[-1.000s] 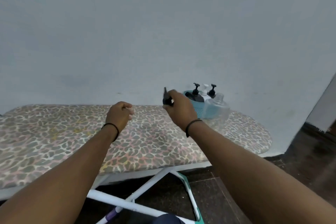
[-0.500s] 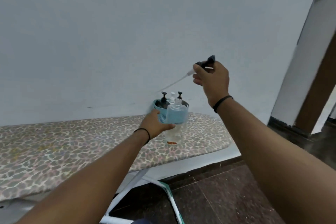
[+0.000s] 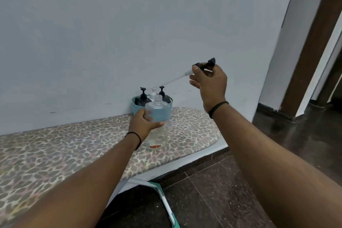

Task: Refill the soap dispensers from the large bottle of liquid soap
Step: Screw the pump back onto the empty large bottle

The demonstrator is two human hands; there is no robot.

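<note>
Left hand: my left hand grips the clear dispenser, fingers wrapped round its body, steadying it on the ironing board.
Right hand: my right hand pinches the black pump head, its dip tube trailing down-left of the fingers.
Change: half a second ago the pump was much the same height; a second ago it sat lower, by the basket.
Meaning: the neck looks open, ready for pouring.
Large bottle: I cannot tell where it is.

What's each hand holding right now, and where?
Left hand grips the clear bottle around its body. Right hand pinches the removed pump at its black head.
</note>
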